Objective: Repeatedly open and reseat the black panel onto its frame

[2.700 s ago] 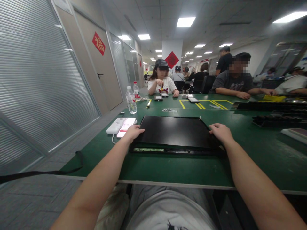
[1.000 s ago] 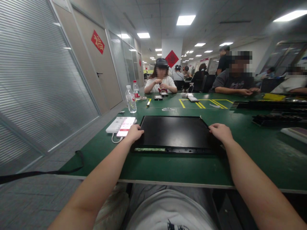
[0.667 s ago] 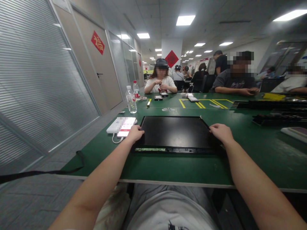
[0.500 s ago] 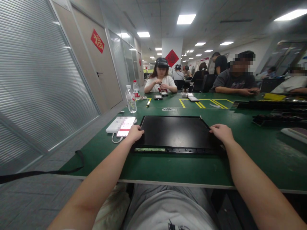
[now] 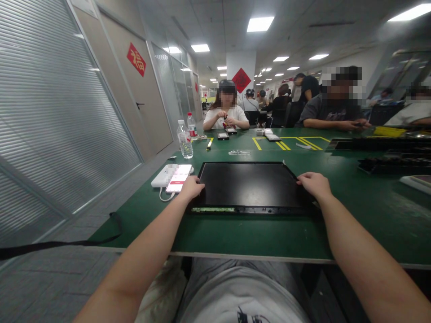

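Note:
A black flat screen panel (image 5: 251, 184) lies face up on the green table (image 5: 256, 237). Along its near edge runs a narrow strip with a green circuit board (image 5: 215, 209) at the left. My left hand (image 5: 192, 187) grips the panel's left edge, fingers closed on it. On the opposite side, my right hand (image 5: 314, 184) pinches the right edge. Just beyond my left hand, a lit phone (image 5: 179, 178) rests by a white power bank (image 5: 161, 177), joined by a white cable.
Two bottles, one clear (image 5: 185, 142) and one red-capped (image 5: 192, 125), stand at the back left. A person (image 5: 226, 110) sits across the table. Dark parts (image 5: 393, 162) and a white device (image 5: 415, 183) lie at the right. A black strap (image 5: 116, 226) hangs over the left edge.
The view has shifted slightly, so the panel and both hands appear a little further right. Both hands keep their hold on the panel's edges.

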A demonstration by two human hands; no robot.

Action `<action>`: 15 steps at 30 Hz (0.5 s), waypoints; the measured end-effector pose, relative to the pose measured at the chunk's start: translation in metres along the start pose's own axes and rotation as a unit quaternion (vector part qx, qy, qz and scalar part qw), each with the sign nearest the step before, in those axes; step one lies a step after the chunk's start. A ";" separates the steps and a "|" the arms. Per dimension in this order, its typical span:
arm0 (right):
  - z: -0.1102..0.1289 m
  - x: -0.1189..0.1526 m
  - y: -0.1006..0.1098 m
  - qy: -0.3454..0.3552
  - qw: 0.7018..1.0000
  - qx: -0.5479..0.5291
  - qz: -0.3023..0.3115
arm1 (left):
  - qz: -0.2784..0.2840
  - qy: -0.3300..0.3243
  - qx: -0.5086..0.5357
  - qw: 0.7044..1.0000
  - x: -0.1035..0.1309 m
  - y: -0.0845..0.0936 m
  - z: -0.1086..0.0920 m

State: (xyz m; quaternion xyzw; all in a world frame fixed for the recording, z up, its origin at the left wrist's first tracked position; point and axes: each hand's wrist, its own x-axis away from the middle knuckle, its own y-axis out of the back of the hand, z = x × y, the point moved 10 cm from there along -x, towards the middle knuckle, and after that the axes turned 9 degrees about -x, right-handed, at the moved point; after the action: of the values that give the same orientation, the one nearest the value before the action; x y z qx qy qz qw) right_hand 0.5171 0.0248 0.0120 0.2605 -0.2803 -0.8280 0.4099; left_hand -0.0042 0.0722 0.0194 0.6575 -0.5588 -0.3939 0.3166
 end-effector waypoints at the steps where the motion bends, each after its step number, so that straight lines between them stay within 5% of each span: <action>1: 0.000 0.000 0.000 0.001 1.000 0.001 -0.002 | 0.003 0.004 -0.002 1.000 0.000 0.000 0.001; 15: -0.004 -0.001 0.001 -0.002 1.000 -0.017 -0.006 | 0.002 0.021 0.005 1.000 0.001 -0.001 0.003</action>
State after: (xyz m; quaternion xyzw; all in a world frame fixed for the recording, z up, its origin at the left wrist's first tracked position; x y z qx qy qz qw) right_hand 0.5211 0.0240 0.0099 0.2537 -0.2659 -0.8354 0.4088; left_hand -0.0062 0.0713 0.0171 0.6660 -0.5554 -0.3768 0.3256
